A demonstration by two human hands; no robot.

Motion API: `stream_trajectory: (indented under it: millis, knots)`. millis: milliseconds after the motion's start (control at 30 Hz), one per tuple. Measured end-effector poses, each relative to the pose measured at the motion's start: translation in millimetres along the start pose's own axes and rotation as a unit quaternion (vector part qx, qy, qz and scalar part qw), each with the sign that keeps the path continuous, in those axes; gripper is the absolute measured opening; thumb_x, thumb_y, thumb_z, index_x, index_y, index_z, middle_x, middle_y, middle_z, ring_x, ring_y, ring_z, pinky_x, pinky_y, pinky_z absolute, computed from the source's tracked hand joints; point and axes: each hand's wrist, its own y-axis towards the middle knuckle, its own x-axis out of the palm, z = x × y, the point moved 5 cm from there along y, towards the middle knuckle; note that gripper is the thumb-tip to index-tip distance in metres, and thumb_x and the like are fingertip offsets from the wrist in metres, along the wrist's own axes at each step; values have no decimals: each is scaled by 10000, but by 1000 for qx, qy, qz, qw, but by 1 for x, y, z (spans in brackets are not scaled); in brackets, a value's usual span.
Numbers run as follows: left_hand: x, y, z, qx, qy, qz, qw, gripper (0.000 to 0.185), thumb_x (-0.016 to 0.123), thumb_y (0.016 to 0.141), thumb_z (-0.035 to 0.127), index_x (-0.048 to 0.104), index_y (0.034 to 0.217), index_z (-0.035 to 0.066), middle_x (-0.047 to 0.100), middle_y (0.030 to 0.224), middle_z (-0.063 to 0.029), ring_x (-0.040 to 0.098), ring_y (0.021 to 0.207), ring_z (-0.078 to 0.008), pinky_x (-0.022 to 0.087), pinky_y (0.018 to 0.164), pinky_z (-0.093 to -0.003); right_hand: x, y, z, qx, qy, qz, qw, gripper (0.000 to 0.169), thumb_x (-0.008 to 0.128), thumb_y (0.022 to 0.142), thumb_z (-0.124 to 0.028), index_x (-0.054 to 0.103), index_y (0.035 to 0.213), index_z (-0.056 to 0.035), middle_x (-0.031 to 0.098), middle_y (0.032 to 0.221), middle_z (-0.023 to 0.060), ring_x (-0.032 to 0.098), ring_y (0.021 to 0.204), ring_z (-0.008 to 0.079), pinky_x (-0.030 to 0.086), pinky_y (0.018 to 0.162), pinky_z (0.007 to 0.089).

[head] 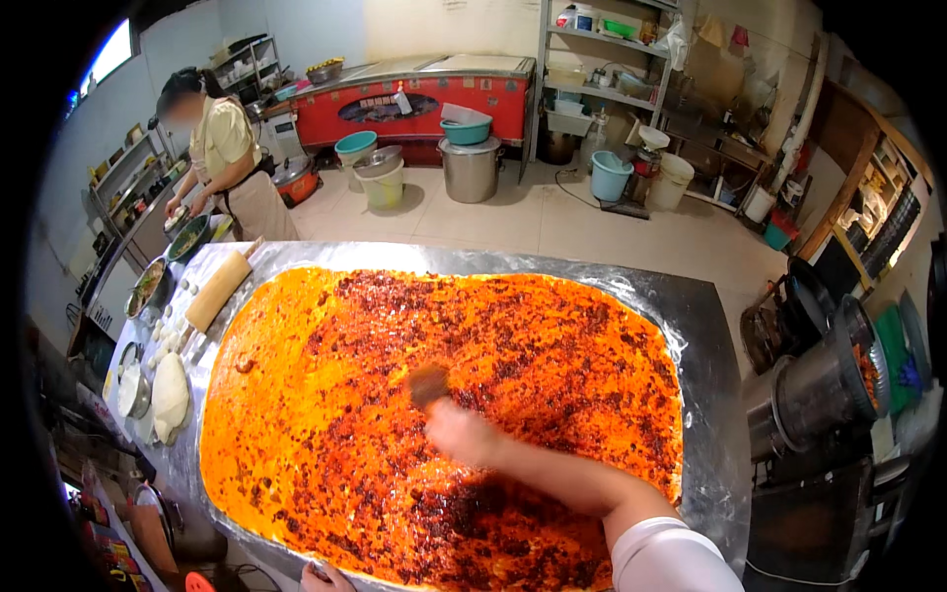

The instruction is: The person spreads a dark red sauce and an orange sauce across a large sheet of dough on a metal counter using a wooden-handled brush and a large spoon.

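Observation:
A large sheet of rolled-out dough (pixel 266 414) covers most of the metal worktable, coated in orange-red oily paste with dark bits. The dark bits are thicker at the middle and right, while the left part is more plainly orange. My right hand (pixel 462 435) is closed around a brown brush-like tool (pixel 429 385), blurred, over the middle of the sheet. At the bottom rim of the view, my left hand (pixel 325 579) is at the table's near edge beside the dough; only part of it shows.
On the metal worktable (pixel 714 355), a rolling pin (pixel 219 291), a dough lump (pixel 170 396), small dough pieces and bowls lie left. Another person (pixel 222 148) works beyond the far left corner. Large metal pots (pixel 821 377) stand right. Buckets (pixel 381 181) and a stockpot (pixel 470 170) stand behind.

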Motion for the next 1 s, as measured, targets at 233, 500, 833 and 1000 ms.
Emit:
stream_trajectory:
  millis: [233, 500, 833, 1000]
  knots:
    - [8, -3, -22, 6, -95, 39, 995, 340, 518, 856, 187, 434, 1067, -67, 367, 769, -83, 371, 633, -180, 336, 583, -332, -27, -52, -2, 48, -68, 68, 994, 44, 483, 716, -47, 488, 707, -4, 482, 681, 145, 505, 652, 281, 471, 578, 338]
    - [7, -4, -14, -4, -131, 64, 989, 326, 551, 786, 163, 484, 1009, -65, 406, 736, -101, 406, 685, -232, 345, 647, -362, -13, -36, -113, -66, 24, 25, 997, 105, 506, 738, -76, 535, 763, 21, 570, 900, 229, 565, 832, 312, 492, 725, 357]
    - [-2, -4, -11, 33, -95, 84, 991, 326, 548, 770, 180, 488, 972, -70, 419, 687, -107, 416, 695, -265, 340, 657, -387, -19, -20, 40, 298, -13, 15, 954, 123, 541, 708, -19, 530, 830, -1, 503, 952, 191, 492, 899, 328, 436, 785, 415]
    - [4, -3, -7, 54, -93, 77, 991, 292, 530, 800, 174, 475, 965, -60, 385, 692, -87, 379, 691, -235, 316, 638, -364, 32, 73, -66, 41, 28, -64, 997, 109, 504, 751, -35, 546, 839, 15, 507, 1035, 240, 531, 914, 349, 433, 805, 429]
